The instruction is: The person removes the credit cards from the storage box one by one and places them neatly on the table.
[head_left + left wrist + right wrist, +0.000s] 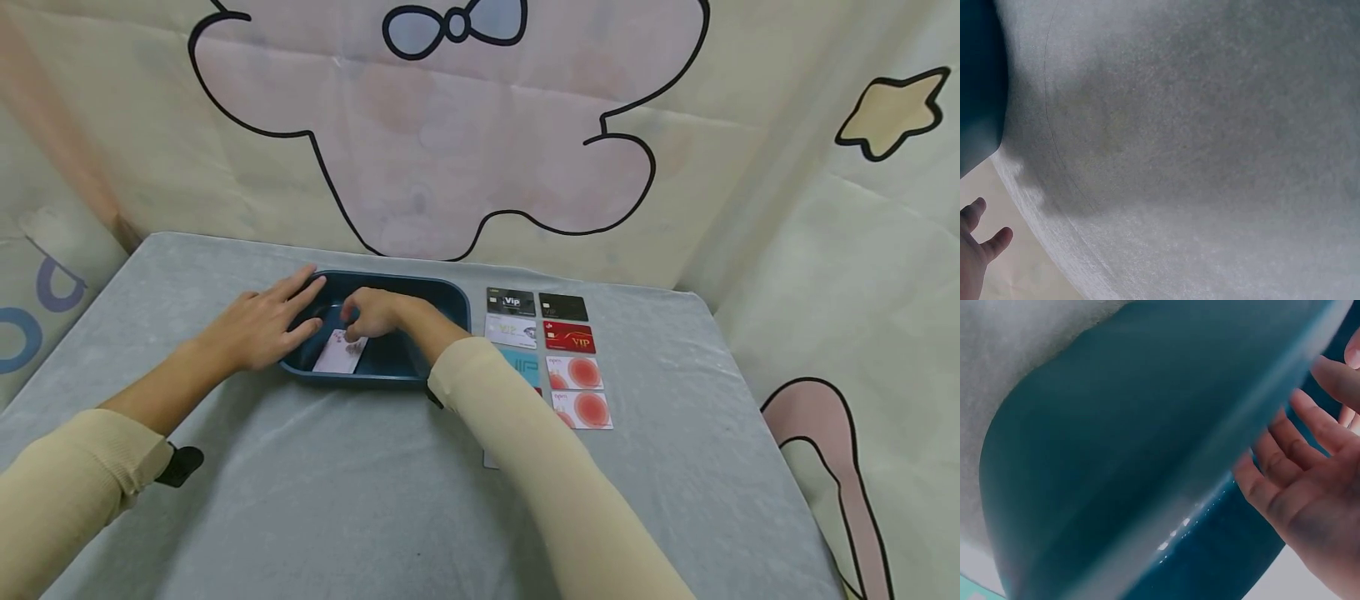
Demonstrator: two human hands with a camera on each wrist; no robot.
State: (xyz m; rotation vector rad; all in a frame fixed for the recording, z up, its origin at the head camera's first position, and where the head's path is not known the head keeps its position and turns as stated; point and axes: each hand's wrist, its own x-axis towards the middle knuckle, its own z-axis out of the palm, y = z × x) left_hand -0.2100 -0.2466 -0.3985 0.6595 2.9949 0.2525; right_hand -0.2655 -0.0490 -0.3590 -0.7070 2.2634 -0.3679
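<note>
A dark blue tray (397, 377) stands on the cloth-covered table. My left hand (262, 325) lies at its left end, fingers spread over the rim; in the left wrist view only part of that hand (975, 250) shows at the lower left. My right hand (375, 312) reaches down inside the tray, its fingers loosely bent. A pale card with a floral print (340, 352) lies in the left part of the tray, and the right fingertips are right at its upper edge. In the right wrist view the right hand's fingers (1300, 447) are apart, partly behind the tray wall.
Right of the tray, cards lie in two columns: a black Vip card (512, 302), a plain black card (564, 307), a white card (511, 331), a red VIP card (569, 337), a blue card (522, 365) and two white-and-red cards (582, 410). My right sleeve covers some of them.
</note>
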